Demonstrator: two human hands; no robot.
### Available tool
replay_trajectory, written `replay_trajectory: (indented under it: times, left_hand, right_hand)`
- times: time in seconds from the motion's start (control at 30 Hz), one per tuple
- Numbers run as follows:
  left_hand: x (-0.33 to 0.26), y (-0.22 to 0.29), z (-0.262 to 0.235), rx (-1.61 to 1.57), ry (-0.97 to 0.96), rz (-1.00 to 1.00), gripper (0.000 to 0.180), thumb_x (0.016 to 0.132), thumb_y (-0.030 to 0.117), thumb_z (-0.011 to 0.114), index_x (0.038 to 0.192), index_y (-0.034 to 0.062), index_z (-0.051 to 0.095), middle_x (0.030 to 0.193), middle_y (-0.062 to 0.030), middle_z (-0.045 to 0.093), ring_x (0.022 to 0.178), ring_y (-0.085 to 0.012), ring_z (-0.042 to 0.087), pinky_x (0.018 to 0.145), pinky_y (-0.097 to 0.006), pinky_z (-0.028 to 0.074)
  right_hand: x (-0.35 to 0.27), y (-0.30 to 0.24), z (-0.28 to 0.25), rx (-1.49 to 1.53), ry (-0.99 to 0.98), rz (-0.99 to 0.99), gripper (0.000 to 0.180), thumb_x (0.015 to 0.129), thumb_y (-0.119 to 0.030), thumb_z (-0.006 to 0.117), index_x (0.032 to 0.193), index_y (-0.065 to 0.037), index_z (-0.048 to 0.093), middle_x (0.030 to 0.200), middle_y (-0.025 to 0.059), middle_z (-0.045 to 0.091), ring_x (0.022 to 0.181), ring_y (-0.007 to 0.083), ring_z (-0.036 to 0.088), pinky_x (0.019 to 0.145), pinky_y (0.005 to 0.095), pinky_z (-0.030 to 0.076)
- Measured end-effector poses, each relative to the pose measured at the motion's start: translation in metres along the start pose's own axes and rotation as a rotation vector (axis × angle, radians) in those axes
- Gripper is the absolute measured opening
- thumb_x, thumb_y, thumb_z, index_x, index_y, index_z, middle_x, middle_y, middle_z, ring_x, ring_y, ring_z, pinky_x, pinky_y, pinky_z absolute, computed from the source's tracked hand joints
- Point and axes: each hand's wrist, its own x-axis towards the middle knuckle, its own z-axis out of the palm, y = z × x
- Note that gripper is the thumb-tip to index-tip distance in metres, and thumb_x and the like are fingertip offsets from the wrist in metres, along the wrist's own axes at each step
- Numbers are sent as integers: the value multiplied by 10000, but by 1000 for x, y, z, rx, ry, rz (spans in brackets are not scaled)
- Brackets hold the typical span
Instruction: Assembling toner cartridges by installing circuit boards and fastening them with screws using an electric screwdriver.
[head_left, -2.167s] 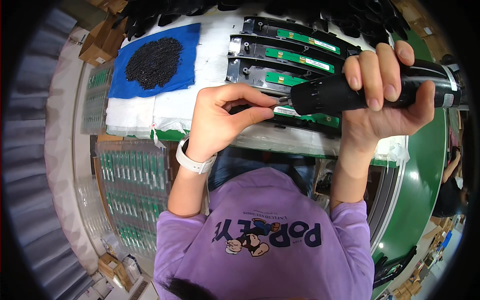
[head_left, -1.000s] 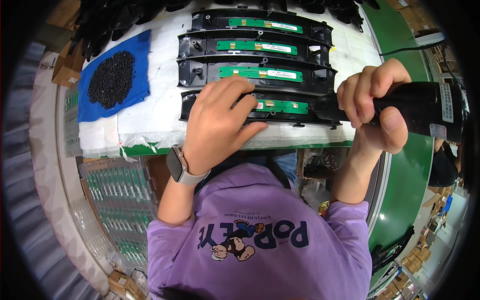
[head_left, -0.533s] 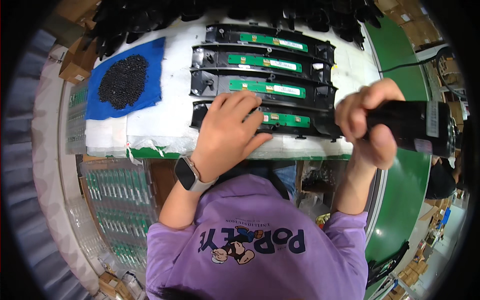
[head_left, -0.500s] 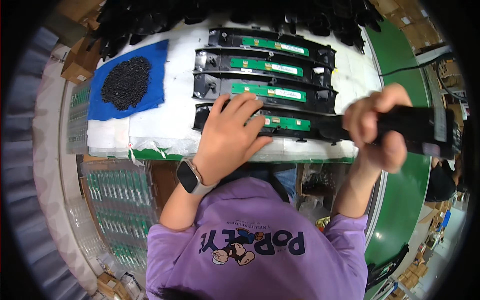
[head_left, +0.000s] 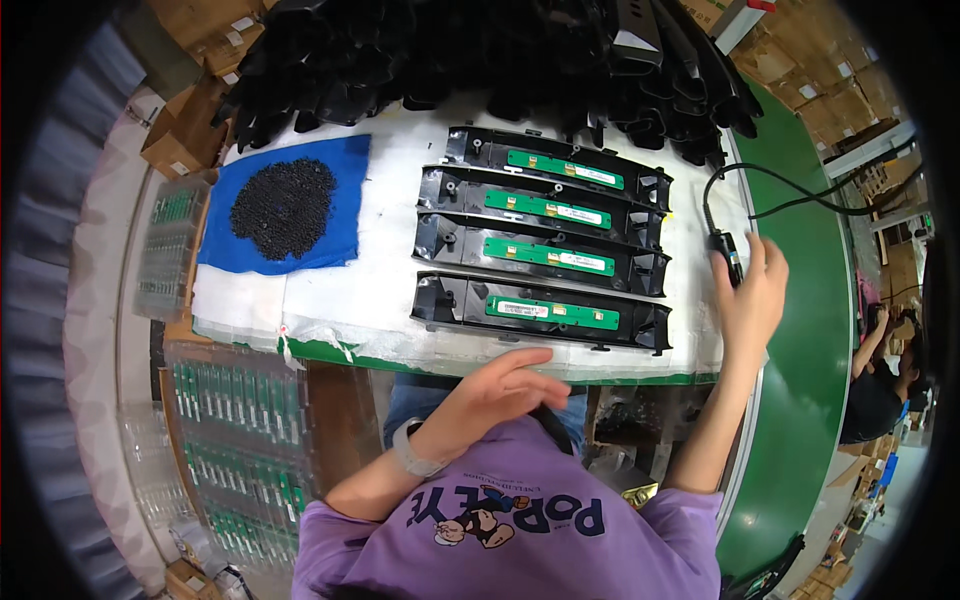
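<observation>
Lying side to side along the front edge of the white-covered table point(head_left: 385, 215), a long black plastic frame point(head_left: 463, 304) with a thin green circuit board point(head_left: 580, 315) is just past the left hand point(head_left: 505, 388). That hand is nearer, loosely spread, with nothing seen in it. By the table's right edge, the right hand point(head_left: 753, 298) has its thumb and fingers a little apart around a slim black corded stick point(head_left: 734, 266); its grip cannot be told.

Four black housings point(head_left: 632, 262), a green board point(head_left: 550, 256) in each. Left hand point(head_left: 510, 388) is loose just nearside of the housings, right hand point(head_left: 752, 298) is at a corded black tool point(head_left: 727, 258) to their right. Blue cloth point(head_left: 345, 205) piled with tiny black bits point(head_left: 284, 208) sits left of them.
</observation>
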Motion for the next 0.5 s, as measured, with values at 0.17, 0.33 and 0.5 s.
replay_trajectory:
  times: [0.17, 0.33, 0.5]
  left_hand:
    - [17, 13, 9, -98, 64, 30, 419, 951, 144, 466, 1324, -12, 356, 1242, -142, 541, 1194, -222, 498, 972, -291, 389]
    - [28, 17, 5, -158, 22, -17, 362, 955, 157, 436, 1235, -73, 453, 1315, -193, 474, 1231, -275, 467, 983, -304, 406]
    - [25, 15, 11, -38, 76, -6, 367, 948, 155, 464, 1237, -70, 443, 1294, -182, 494, 1226, -254, 473, 978, -278, 413]
  right_hand:
    - [56, -98, 21, 400, -1, -577, 503, 796, -356, 652, 1095, 40, 574, 1095, 178, 580, 952, 345, 582, 829, 405, 467]
    - [82, -111, 35, 455, -334, -452, 501, 754, -374, 683, 1027, 40, 611, 918, 157, 539, 888, 310, 576, 769, 372, 477]
    - [80, -92, 21, 806, -668, -604, 279, 747, -249, 699, 867, -39, 558, 943, 74, 507, 912, 215, 517, 795, 310, 421]
